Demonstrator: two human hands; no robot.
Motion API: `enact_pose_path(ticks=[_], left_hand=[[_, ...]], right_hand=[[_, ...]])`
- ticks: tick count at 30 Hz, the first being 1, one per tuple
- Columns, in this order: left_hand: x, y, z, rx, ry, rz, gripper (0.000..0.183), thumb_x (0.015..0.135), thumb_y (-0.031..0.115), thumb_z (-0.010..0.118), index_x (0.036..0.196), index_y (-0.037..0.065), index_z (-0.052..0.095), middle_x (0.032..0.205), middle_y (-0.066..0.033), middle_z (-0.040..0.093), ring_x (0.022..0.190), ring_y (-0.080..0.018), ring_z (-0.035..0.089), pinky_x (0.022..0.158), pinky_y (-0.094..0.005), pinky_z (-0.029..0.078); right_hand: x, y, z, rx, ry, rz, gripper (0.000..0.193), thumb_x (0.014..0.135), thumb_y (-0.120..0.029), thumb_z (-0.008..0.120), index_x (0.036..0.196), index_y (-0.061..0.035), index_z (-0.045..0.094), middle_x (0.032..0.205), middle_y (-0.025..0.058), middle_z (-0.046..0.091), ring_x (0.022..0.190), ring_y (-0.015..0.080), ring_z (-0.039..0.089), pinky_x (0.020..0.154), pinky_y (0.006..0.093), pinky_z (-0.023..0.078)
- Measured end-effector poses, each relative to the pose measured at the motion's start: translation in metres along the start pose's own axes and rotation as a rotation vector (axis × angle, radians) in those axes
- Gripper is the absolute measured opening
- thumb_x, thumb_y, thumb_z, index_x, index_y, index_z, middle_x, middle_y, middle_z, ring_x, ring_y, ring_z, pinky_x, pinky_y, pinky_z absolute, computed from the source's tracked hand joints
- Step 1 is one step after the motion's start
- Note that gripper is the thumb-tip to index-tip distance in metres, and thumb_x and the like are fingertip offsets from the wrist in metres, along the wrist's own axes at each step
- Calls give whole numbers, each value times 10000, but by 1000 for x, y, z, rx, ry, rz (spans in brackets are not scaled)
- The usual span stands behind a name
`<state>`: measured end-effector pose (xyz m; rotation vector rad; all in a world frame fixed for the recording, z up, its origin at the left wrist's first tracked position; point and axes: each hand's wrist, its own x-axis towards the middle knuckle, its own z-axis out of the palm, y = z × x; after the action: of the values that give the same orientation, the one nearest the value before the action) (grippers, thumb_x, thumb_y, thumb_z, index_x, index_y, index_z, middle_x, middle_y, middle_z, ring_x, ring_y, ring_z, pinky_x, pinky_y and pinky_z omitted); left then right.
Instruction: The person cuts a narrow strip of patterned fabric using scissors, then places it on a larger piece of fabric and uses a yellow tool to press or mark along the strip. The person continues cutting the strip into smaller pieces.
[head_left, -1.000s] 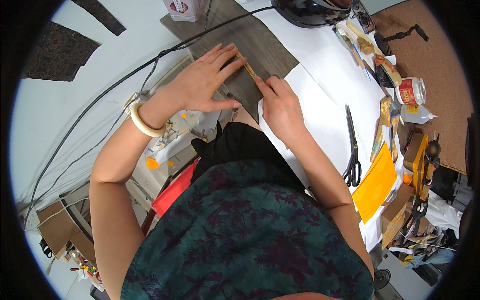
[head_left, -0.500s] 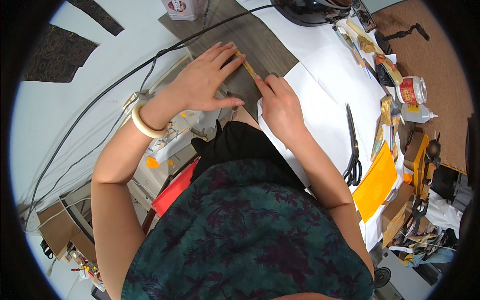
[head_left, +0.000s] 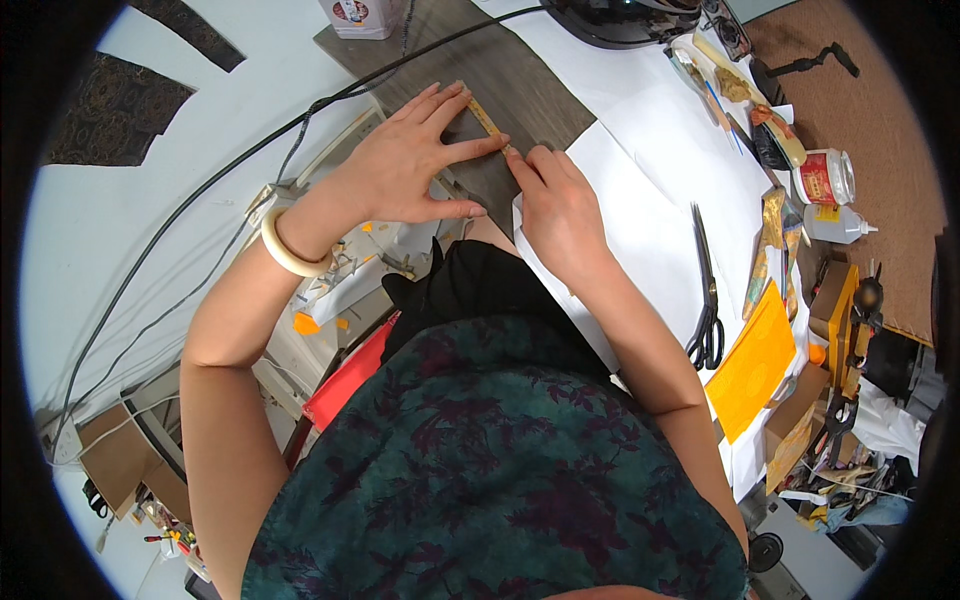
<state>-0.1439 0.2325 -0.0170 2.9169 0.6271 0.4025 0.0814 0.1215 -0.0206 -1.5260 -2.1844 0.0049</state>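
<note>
A narrow yellow patterned strip [head_left: 481, 113] lies slantwise on the dark grey wood-grain board [head_left: 535, 90]. My left hand [head_left: 400, 165] is spread palm down, its fingers stretched out. One of its fingertips is beside the strip's far end, and the index finger reaches across to the near end. There my right hand [head_left: 562, 208] is closed, thumb and index finger pinching the strip; its other fingers curl under. White paper [head_left: 640, 230] lies beneath and beside the right hand. A cream bangle [head_left: 288, 248] circles my left wrist.
Black scissors [head_left: 706, 280] lie on the paper to the right, by a yellow-orange sheet [head_left: 752, 365]. Farther right stand a red-labelled jar [head_left: 822, 178] and a squeeze bottle [head_left: 835, 225]. A black cable [head_left: 225, 185] crosses at left. An open drawer [head_left: 345, 285] with scraps sits below my left forearm.
My left index finger has slid along the strip toward me and now meets the fingertips of my right hand. The right hand has stayed nearly still.
</note>
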Motion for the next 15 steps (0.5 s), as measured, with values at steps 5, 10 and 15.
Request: enact_pose_path(ticks=[5, 10, 15], left_hand=[[-1, -2, 0, 34, -31, -2, 784, 909, 735, 668, 1575, 339, 551, 1587, -318, 453, 1546, -468, 369, 1315, -558, 257], [-1, -2, -2, -12, -12, -15, 815, 904, 734, 674, 1587, 312, 537, 1586, -320, 455, 1544, -465, 374, 1315, -556, 259], [-1, -3, 2, -18, 15, -14, 866, 877, 705, 727, 1586, 241, 544, 1569, -334, 462, 1538, -472, 384, 1298, -579, 284]], right_hand=[[0, 0, -1, -11, -7, -2, 378, 817, -7, 672, 1179, 83, 731, 1026, 136, 633, 931, 273, 629, 791, 373, 560], [0, 0, 0, -4, 6, -1, 369, 827, -8, 667, 1179, 80, 732, 1031, 134, 630, 929, 271, 628, 787, 371, 561], [0, -1, -1, -5, 10, -6, 350, 830, -13, 666, 1162, 78, 732, 1035, 128, 627, 927, 269, 623, 784, 373, 559]])
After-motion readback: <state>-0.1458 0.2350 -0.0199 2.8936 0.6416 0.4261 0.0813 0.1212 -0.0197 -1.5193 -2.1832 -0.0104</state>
